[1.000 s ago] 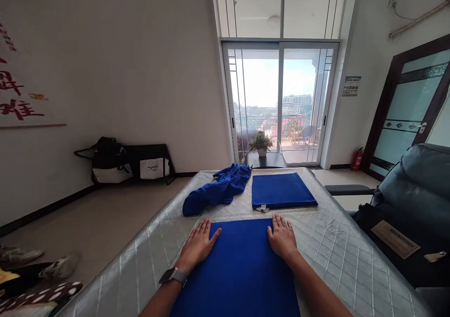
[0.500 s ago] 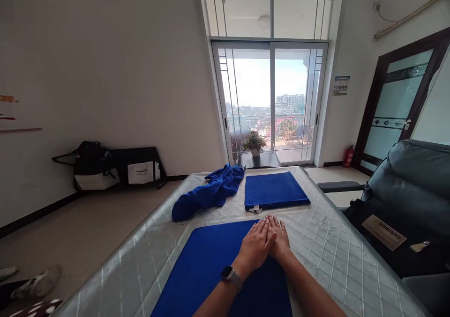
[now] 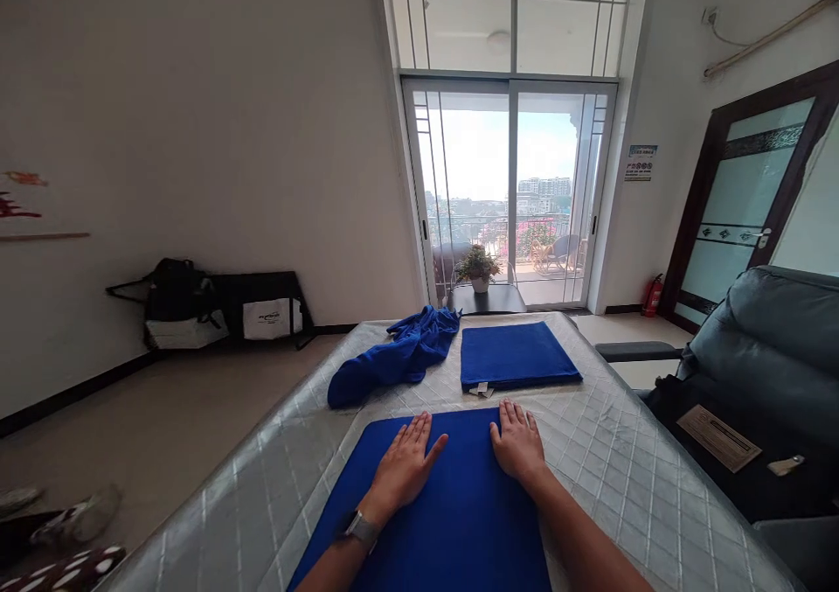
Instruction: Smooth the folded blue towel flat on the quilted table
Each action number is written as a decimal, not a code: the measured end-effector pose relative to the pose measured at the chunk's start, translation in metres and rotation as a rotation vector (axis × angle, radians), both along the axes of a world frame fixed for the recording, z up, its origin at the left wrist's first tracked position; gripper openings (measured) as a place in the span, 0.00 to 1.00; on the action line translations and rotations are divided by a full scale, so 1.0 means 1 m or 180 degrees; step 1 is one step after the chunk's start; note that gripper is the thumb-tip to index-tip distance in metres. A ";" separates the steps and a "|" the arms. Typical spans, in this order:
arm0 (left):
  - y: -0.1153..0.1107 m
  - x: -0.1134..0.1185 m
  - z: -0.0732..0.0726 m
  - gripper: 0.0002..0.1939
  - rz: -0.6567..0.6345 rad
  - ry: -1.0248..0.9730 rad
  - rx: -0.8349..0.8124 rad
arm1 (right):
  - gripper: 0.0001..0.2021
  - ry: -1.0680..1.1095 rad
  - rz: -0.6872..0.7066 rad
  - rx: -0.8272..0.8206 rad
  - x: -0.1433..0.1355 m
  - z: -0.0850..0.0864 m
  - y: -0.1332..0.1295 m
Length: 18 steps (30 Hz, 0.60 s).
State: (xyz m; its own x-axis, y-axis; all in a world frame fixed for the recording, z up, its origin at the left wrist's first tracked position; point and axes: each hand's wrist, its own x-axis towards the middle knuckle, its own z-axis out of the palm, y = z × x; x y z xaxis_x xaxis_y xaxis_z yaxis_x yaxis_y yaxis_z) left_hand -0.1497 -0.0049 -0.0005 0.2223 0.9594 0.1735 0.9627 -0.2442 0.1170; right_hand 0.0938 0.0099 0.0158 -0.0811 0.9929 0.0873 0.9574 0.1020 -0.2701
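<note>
A blue cloth (image 3: 452, 522) lies spread flat on the quilted silver-white mattress (image 3: 616, 461) in front of me. My left hand (image 3: 407, 459) rests flat on its far part, fingers stretched forward and thumb out to the side; a watch is on that wrist. At the far right corner of the cloth my right hand (image 3: 519, 442) lies palm down, fingers extended over the edge. Neither hand grips anything. Just beyond the hands is a neatly folded blue cloth (image 3: 517, 352) with a white tag at its near edge. To its left sits a crumpled blue cloth (image 3: 399, 360).
A dark armchair (image 3: 780, 347) stands close on the right, with a brown card (image 3: 719, 437) on it. Past the mattress is a small black table (image 3: 488, 299) with a potted plant (image 3: 480, 268). Bags (image 3: 272, 318) lie along the left wall. Someone's shoe (image 3: 98, 513) shows at lower left.
My hands were together near the cloth's far right corner. My left hand has slid left across the cloth, while the right stays near the corner. The view has shifted slightly.
</note>
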 end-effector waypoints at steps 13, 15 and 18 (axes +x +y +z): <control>-0.006 -0.096 -0.021 0.43 0.0567 -0.0149 0.0158 | 0.32 -0.0281 -0.0029 -0.0083 -0.001 -0.002 0.003; -0.008 -0.093 -0.018 0.44 0.0593 -0.0206 0.0135 | 0.32 -0.0335 -0.0037 -0.0086 -0.001 -0.002 0.004; -0.010 -0.089 -0.013 0.45 0.0614 -0.0257 0.0155 | 0.32 -0.0390 -0.0028 -0.0088 -0.001 -0.003 0.005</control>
State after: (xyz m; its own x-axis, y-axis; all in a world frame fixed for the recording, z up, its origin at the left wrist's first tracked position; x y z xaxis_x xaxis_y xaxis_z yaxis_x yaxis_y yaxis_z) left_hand -0.2382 -0.0154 -0.0135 0.0187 0.9729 0.2304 0.9801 -0.0635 0.1883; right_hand 0.0932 0.0153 0.0132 -0.0807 0.9955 0.0499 0.9842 0.0875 -0.1537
